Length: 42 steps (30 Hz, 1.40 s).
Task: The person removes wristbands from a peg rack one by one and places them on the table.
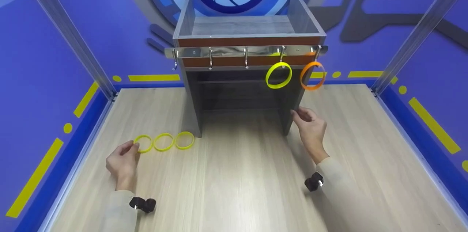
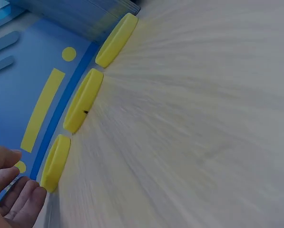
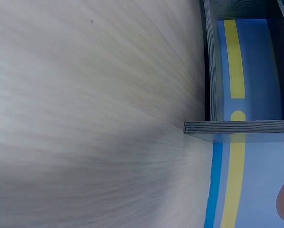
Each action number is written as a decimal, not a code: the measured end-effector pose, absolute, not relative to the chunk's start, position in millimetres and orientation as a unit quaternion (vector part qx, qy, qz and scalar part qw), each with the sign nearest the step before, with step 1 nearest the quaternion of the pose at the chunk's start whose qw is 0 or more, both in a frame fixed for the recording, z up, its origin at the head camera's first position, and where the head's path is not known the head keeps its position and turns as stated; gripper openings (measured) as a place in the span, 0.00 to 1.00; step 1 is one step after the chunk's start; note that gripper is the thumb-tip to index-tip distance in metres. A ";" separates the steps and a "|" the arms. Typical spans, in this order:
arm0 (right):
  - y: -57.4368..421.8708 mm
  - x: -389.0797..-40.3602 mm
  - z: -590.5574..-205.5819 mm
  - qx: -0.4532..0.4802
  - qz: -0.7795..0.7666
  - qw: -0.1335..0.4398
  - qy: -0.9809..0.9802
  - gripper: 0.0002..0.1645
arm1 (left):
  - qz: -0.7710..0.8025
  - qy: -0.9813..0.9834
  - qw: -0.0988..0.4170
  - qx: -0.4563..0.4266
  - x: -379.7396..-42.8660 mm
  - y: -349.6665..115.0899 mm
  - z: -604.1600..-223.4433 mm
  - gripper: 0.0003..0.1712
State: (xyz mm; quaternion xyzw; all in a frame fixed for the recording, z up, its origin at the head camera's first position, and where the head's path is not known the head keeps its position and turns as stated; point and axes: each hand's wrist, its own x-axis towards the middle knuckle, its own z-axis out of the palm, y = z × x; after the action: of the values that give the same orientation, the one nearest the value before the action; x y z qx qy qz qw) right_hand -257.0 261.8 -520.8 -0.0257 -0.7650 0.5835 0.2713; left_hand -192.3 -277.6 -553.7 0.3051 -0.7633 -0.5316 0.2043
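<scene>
Three yellow rings lie in a row on the table: the left ring (image 1: 135,142), the middle ring (image 1: 155,144) and the right ring (image 1: 176,143). My left hand (image 1: 122,160) is at the left ring, its fingertips touching or very near the rim; the left wrist view shows a gap between thumb and fingers. My right hand (image 1: 311,129), fingers loosely bent and seemingly holding nothing, is beside the right side panel (image 1: 291,115) of a grey stand; contact is unclear. Above it, a yellow ring (image 1: 268,80) and an orange ring (image 1: 302,82) hang from hooks.
A metal hook rail (image 1: 228,52) crosses the front of the stand, its hooks jutting toward me. Blue printed walls (image 1: 73,42) enclose the wooden table (image 1: 234,181) at the back and both sides.
</scene>
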 end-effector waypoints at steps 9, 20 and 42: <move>263.0 -257.0 -521.7 -0.013 0.584 0.276 -0.763 0.12 | -0.544 -0.761 0.251 0.247 -193.2 -261.5 -535.2 0.16; 261.5 -257.2 -522.2 -0.018 0.599 0.276 -0.752 0.12 | -0.573 -0.744 0.288 0.186 -194.7 -236.5 -508.7 0.16; 246.1 -239.0 -491.4 -0.032 0.588 0.270 -0.762 0.12 | -0.610 -0.733 0.292 0.071 -202.0 -177.3 -469.2 0.15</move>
State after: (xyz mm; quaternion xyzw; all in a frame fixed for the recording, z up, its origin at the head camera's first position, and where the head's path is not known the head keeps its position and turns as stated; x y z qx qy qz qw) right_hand -239.0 246.1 -491.4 -0.0323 -0.7619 0.5877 0.2703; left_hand -202.0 -177.3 -469.2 0.0714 -0.7330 -0.6105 0.2915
